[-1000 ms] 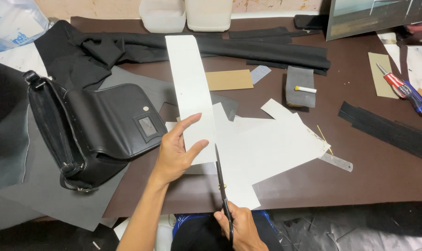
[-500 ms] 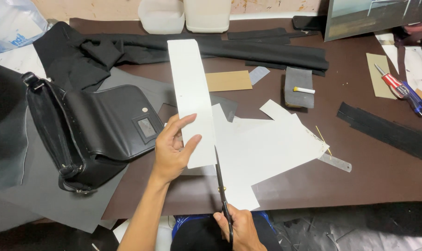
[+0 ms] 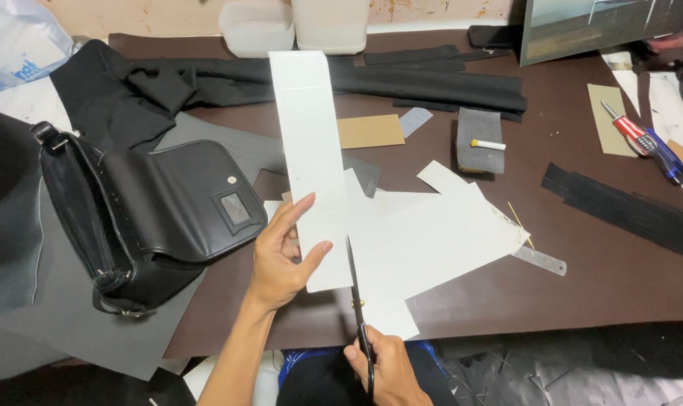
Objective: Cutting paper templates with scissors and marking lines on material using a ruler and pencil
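Note:
My left hand (image 3: 281, 259) grips the near end of a long white card strip (image 3: 309, 150) that reaches away from me over the brown table. My right hand (image 3: 383, 368), at the table's near edge, is closed on the handles of black scissors (image 3: 355, 289). Their blades point away from me along the strip's right edge. To the right of the blades lies a larger white card sheet (image 3: 439, 240), flat on the table.
A black leather bag (image 3: 138, 218) lies at the left on grey sheets. Black fabric (image 3: 401, 79) runs across the back. A tan card piece (image 3: 370, 130), a grey block with a white stick (image 3: 480, 139), a screwdriver (image 3: 646, 139), a steel ruler (image 3: 540, 261) and a black strip (image 3: 627, 210) lie to the right.
The white strip has tilted slightly, its far end moving left. My left hand has shifted its grip a little along the strip's near end. The scissors stay in about the same place.

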